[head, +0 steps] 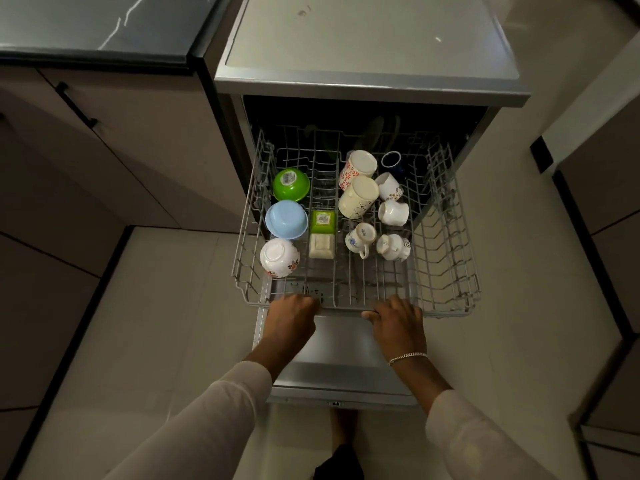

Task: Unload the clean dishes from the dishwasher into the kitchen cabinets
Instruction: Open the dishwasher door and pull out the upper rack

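Rack (446, 308) sits pulled out, with left grip (294, 308) and right grip (394, 311) both curled round its front rail. Dishes lie just beyond the knuckles: white floral bowl (279, 257) nearest the left, blue-flowered cup (360, 238) nearest the right.

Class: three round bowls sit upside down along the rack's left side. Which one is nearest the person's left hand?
The white flowered bowl, frontmost in the rack; the blue bowl and green bowl sit farther back from the left hand.
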